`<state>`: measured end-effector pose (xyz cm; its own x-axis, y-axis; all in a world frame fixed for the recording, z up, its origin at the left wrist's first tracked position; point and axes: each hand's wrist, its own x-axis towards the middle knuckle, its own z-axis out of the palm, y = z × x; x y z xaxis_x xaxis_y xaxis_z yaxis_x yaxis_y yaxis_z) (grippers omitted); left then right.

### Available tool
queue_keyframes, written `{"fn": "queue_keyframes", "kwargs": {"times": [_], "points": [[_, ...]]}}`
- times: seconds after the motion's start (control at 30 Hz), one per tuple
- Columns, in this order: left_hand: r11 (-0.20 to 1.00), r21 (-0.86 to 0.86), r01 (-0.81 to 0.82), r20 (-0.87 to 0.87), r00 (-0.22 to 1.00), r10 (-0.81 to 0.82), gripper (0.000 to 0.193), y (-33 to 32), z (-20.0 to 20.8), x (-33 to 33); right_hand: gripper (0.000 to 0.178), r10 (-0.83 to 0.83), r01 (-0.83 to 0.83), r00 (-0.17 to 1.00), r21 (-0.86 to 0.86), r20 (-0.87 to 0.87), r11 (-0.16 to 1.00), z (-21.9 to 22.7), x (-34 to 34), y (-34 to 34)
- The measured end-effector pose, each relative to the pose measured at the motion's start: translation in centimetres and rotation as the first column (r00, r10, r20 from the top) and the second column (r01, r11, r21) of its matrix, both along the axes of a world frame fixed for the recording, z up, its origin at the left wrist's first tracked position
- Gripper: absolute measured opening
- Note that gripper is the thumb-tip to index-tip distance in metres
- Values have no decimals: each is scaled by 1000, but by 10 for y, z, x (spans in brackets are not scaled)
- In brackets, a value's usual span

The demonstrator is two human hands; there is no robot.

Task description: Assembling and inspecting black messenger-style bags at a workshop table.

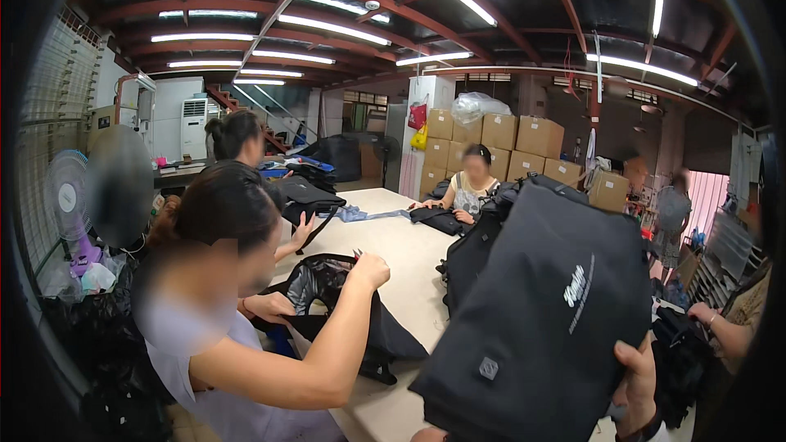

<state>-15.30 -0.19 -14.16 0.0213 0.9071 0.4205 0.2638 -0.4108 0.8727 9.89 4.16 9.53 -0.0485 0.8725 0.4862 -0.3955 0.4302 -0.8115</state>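
A large flat black fabric bag [532,319] with pale lettering and a small grey square patch fills the right foreground, tilted and held up close. My right hand [637,389] is closed on its right edge, the thumb lying over the front. Just a sliver of my left hand [429,435] shows at the lower edge, beneath the bag's bottom corner; its fingers are hidden. More black bags [471,266] lie heaped on the table right behind the held one.
A long pale table [409,307] runs away from me. At left, a co-worker in lavender [237,352] handles an open black bag [381,340]; others sit or stand around. Stacked cartons [499,135] rise behind. Fans [70,188] stand at far left; another person's hand [702,313] shows at right.
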Motion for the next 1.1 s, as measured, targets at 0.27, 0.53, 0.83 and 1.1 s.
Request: {"fn": "queue_keyframes", "kwargs": {"times": [0.27, 0.53, 0.83, 1.1], "points": [[991, -129, 28, -130, 990, -45, 18, 14, -11, -6, 38, 151, -151, 989, -16, 0, 988, 102, -209, 260], [978, -205, -25, -99, 995, 5, 16, 17, -14, -10, 21, -14, -16, 890, 61, 455, 998, -87, -165, 241], [984, -180, 3, -79, 997, -17, 14, 25, -18, -12, 64, 113, 122, 951, -687, 287, 717, -204, -47, 192], [979, -206, -2, 5, 1000, 3, 14, 26, -17, -6, 45, -55, -7, 996, -641, -77, 767, -223, -86, 264]]}}
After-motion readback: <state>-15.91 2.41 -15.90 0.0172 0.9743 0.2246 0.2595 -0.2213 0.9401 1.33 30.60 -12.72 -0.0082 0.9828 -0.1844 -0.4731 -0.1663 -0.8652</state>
